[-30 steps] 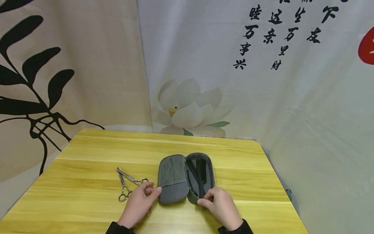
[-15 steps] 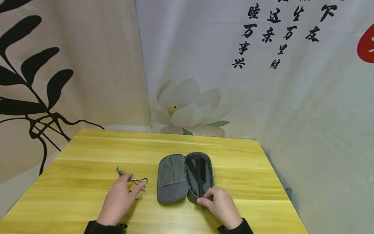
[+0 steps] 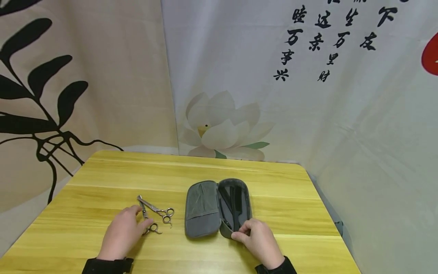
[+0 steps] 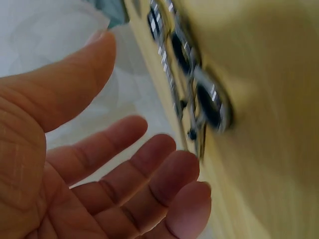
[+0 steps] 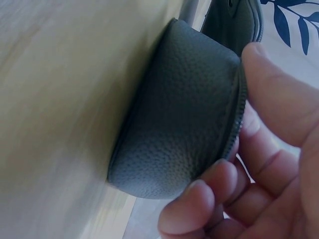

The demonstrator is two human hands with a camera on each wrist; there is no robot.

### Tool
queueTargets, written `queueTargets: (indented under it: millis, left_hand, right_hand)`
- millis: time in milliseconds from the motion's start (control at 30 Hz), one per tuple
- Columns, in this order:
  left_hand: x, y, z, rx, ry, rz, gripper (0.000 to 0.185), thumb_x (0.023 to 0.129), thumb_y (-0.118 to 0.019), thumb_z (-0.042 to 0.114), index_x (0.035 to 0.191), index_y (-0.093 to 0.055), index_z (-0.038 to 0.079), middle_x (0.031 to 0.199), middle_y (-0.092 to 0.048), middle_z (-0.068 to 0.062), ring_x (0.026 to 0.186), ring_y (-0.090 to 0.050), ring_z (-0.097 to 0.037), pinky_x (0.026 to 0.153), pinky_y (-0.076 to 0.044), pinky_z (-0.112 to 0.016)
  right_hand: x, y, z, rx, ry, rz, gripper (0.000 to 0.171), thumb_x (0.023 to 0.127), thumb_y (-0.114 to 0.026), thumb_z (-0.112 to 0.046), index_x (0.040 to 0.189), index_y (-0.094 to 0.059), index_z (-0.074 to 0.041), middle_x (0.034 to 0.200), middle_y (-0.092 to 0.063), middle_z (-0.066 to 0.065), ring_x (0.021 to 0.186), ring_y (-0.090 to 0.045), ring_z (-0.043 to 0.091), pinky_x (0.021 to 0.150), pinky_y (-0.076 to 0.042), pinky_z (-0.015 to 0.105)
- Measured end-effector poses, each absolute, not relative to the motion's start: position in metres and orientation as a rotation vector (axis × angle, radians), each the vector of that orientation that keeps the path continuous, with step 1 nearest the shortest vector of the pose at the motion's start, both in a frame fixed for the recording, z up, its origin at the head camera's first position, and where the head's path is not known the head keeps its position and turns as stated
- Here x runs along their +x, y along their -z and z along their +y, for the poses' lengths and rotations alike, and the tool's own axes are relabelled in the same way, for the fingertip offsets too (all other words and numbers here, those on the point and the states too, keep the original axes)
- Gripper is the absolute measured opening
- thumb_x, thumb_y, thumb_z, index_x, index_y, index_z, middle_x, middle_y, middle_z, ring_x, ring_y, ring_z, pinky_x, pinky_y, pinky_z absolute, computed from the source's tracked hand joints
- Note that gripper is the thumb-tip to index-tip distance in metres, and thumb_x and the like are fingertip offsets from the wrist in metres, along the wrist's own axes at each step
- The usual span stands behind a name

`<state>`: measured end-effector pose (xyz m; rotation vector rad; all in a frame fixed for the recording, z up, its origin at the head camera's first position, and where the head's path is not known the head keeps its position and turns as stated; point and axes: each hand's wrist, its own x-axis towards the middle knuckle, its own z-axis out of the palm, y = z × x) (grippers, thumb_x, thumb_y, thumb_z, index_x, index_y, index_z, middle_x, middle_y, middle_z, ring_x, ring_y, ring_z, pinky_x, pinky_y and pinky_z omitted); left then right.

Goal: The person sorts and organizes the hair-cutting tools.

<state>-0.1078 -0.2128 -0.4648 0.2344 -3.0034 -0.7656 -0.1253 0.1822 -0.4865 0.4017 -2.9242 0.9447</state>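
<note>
An open grey zip case point(image 3: 202, 207) lies on the yellow wooden table point(image 3: 280, 190), with a black comb point(image 3: 236, 201) in its right half. My right hand point(image 3: 239, 233) pinches the near rim of that right half; in the right wrist view the thumb and fingers of my right hand point(image 5: 239, 149) curl round the case's edge point(image 5: 189, 114). Two pairs of silver scissors point(image 3: 154, 211) lie crossed to the left of the case. My left hand point(image 3: 138, 221) rests beside them with relaxed fingers, its fingertips at the nearer pair. In the left wrist view the palm point(image 4: 99, 169) is open, just off the scissor handles point(image 4: 204, 99).
Printed cloth backdrops hang behind and to the right of the table. The table's right edge point(image 3: 328, 213) and near edge lie close to my arms. Bare wood lies at the far side and the left.
My left hand has left the case's left half and moved left to the scissors. The nearer pair has shifted slightly. The right hand keeps its hold on the case.
</note>
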Motion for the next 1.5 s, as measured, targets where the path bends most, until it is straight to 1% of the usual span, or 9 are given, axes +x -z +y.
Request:
queueTargets:
  millis: [167,300,500,667,767,900,1133,1333,1500]
  left_hand:
    - [-0.11,0.475,-0.201,0.208,0.74,-3.048,0.057,0.084,-0.092,0.035,0.12,-0.073,-0.004,0.107,-0.074,-0.019,0.09,-0.071,-0.031,0.072,-0.06,-0.051]
    - [-0.11,0.48,-0.2,0.237,0.703,-3.069,0.049,0.081,-0.094,0.033,0.109,-0.074,-0.001,0.097,-0.072,-0.012,0.082,-0.066,-0.025,0.069,-0.057,-0.048]
    - [-0.11,0.487,-0.207,0.213,0.648,-3.085,0.045,0.08,-0.094,0.031,0.107,-0.074,0.001,0.095,-0.073,-0.01,0.083,-0.07,-0.027,0.069,-0.059,-0.051]
    - [-0.111,0.489,-0.208,0.175,0.623,-3.078,0.03,0.084,-0.092,0.026,0.1,-0.075,0.006,0.093,-0.074,-0.009,0.084,-0.07,-0.026,0.071,-0.059,-0.05]
    - [-0.111,0.489,-0.207,0.147,0.626,-3.076,0.024,0.084,-0.091,0.023,0.092,-0.072,0.01,0.09,-0.071,-0.006,0.081,-0.066,-0.023,0.068,-0.056,-0.047]
    - [-0.11,0.489,-0.208,0.134,0.633,-3.073,0.026,0.084,-0.091,0.019,0.087,-0.066,0.012,0.086,-0.068,-0.004,0.077,-0.06,-0.021,0.065,-0.051,-0.043]
    - [-0.11,0.49,-0.21,0.121,0.628,-3.09,0.024,0.086,-0.089,0.017,0.088,-0.066,0.011,0.087,-0.066,-0.005,0.079,-0.062,-0.022,0.067,-0.054,-0.046]
    - [-0.107,0.492,-0.217,0.118,0.606,-3.092,0.028,0.089,-0.086,0.014,0.083,-0.059,0.011,0.082,-0.058,-0.007,0.074,-0.054,-0.022,0.061,-0.046,-0.039]
    - [-0.106,0.491,-0.225,0.14,0.57,-3.116,0.017,0.092,-0.081,0.009,0.085,-0.065,0.009,0.085,-0.06,-0.012,0.076,-0.059,-0.026,0.062,-0.054,-0.045]
  right_hand:
    - [-0.125,0.488,0.182,0.412,-0.939,-2.911,0.028,0.084,-0.092,-0.036,0.07,-0.07,-0.025,0.073,-0.059,-0.013,0.064,-0.047,-0.002,0.059,-0.042,0.019]
    - [-0.125,0.488,0.182,0.417,-0.941,-2.91,0.028,0.084,-0.091,-0.036,0.07,-0.07,-0.025,0.073,-0.058,-0.013,0.064,-0.047,-0.002,0.059,-0.041,0.019]
    - [-0.124,0.486,0.183,0.42,-0.956,-2.912,0.028,0.084,-0.091,-0.036,0.07,-0.07,-0.025,0.074,-0.058,-0.013,0.065,-0.047,-0.002,0.059,-0.042,0.019]
    - [-0.124,0.486,0.184,0.417,-0.958,-2.909,0.027,0.084,-0.091,-0.036,0.071,-0.07,-0.025,0.074,-0.058,-0.013,0.064,-0.047,-0.002,0.059,-0.042,0.019]
    - [-0.124,0.487,0.184,0.416,-0.958,-2.905,0.027,0.084,-0.091,-0.036,0.07,-0.07,-0.025,0.074,-0.058,-0.013,0.064,-0.046,-0.002,0.059,-0.042,0.019]
    - [-0.124,0.488,0.184,0.421,-0.956,-2.9,0.028,0.084,-0.091,-0.036,0.07,-0.07,-0.026,0.073,-0.058,-0.013,0.064,-0.046,-0.002,0.059,-0.041,0.019]
    - [-0.125,0.49,0.184,0.42,-0.954,-2.907,0.028,0.084,-0.091,-0.036,0.07,-0.069,-0.025,0.073,-0.057,-0.013,0.064,-0.046,-0.002,0.059,-0.041,0.019]
    - [-0.125,0.49,0.184,0.419,-0.953,-2.91,0.028,0.085,-0.091,-0.035,0.07,-0.069,-0.025,0.074,-0.057,-0.013,0.064,-0.046,-0.001,0.059,-0.041,0.019]
    - [-0.125,0.491,0.183,0.411,-0.961,-2.915,0.028,0.085,-0.091,-0.036,0.07,-0.069,-0.026,0.074,-0.057,-0.012,0.064,-0.046,-0.001,0.059,-0.041,0.019]
